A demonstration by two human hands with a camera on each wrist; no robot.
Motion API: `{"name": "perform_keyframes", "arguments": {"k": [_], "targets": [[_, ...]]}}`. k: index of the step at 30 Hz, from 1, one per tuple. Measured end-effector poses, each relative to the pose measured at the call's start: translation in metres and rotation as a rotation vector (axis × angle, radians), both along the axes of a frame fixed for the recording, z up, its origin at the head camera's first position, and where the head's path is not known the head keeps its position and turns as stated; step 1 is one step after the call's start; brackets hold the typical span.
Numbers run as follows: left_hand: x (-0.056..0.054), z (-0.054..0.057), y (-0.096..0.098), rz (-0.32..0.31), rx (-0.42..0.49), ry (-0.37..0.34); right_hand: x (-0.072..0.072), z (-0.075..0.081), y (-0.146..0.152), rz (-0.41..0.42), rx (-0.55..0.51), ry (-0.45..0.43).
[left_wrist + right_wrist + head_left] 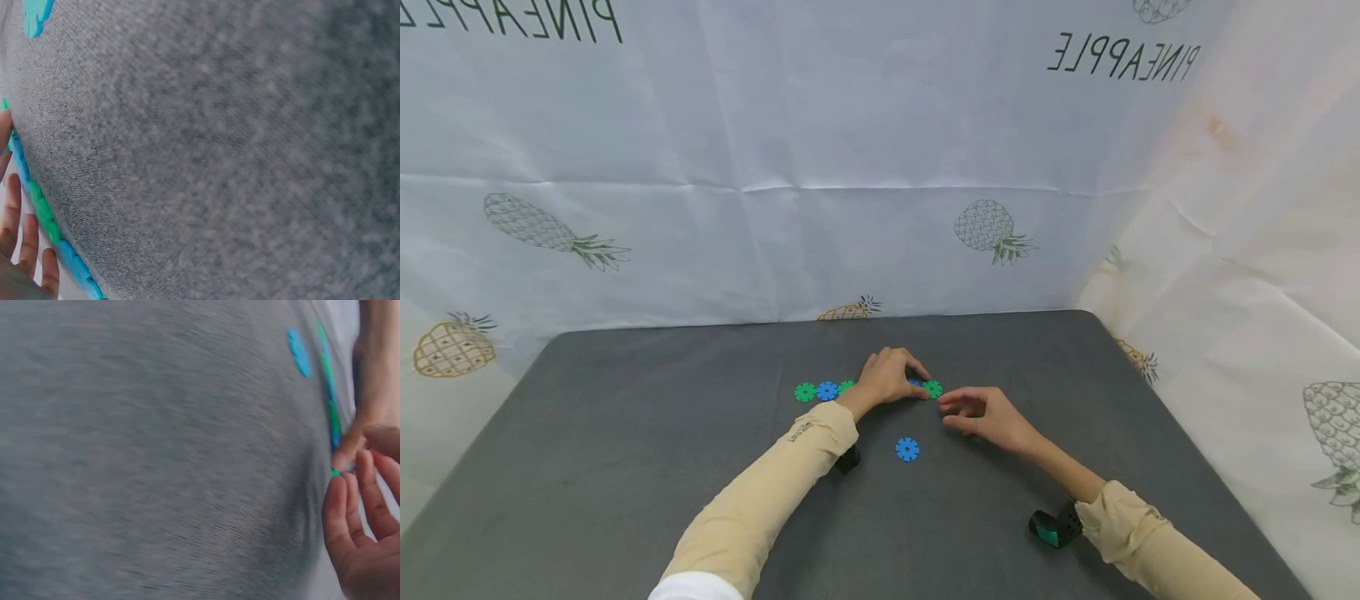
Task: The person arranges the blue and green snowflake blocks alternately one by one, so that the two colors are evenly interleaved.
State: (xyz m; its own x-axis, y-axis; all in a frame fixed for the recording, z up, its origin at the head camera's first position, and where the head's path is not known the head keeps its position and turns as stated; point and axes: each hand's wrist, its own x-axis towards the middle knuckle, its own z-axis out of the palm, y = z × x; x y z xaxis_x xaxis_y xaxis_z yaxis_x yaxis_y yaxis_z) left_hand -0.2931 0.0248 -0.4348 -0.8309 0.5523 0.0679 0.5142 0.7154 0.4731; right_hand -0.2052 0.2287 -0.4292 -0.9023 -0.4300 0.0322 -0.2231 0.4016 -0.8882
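Observation:
A row of green and blue notched plastic discs lies on the grey table. At its left end are a green disc (805, 392) and a blue disc (827, 391); my left hand (887, 377) hides the middle. The thumb and index finger of that hand pinch the green disc (932, 389) at the right end. Just to the right, my right hand (988, 415) has loosely bent fingers, their tips close to that disc, with nothing seen in them. A single blue disc (907, 449) lies apart, nearer to me. The left wrist view shows several discs edge to edge in the row (44, 212).
The dark grey table (662, 467) reaches back to a white curtain (850, 125) with pineapple prints. Another curtain side (1262, 250) stands along the right. A black and teal wrist device (1054, 528) is on the right wrist, a dark one (848, 459) on the left.

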Motion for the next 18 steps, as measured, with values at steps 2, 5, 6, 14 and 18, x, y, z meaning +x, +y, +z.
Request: {"name": "perform_keyframes", "arguments": {"k": [2,5,6,14,18], "targets": [[0.0,-0.001,0.0,0.001,0.004,0.002,0.002,-0.003,-0.003,0.041,0.004,0.027],[0.0,-0.001,0.0,0.007,0.01,-0.002,0.005,-0.005,-0.007,0.1,-0.007,0.05],[0.0,-0.001,0.0,0.008,0.012,-0.003,0.005,-0.006,-0.009,0.121,-0.013,0.062],[0.001,-0.002,-0.001,0.009,0.014,-0.005,0.006,-0.013,-0.025,0.174,0.012,0.169],[0.001,-0.002,0.0,0.01,0.002,-0.007,0.007,-0.016,-0.03,0.192,0.065,0.22]]}}
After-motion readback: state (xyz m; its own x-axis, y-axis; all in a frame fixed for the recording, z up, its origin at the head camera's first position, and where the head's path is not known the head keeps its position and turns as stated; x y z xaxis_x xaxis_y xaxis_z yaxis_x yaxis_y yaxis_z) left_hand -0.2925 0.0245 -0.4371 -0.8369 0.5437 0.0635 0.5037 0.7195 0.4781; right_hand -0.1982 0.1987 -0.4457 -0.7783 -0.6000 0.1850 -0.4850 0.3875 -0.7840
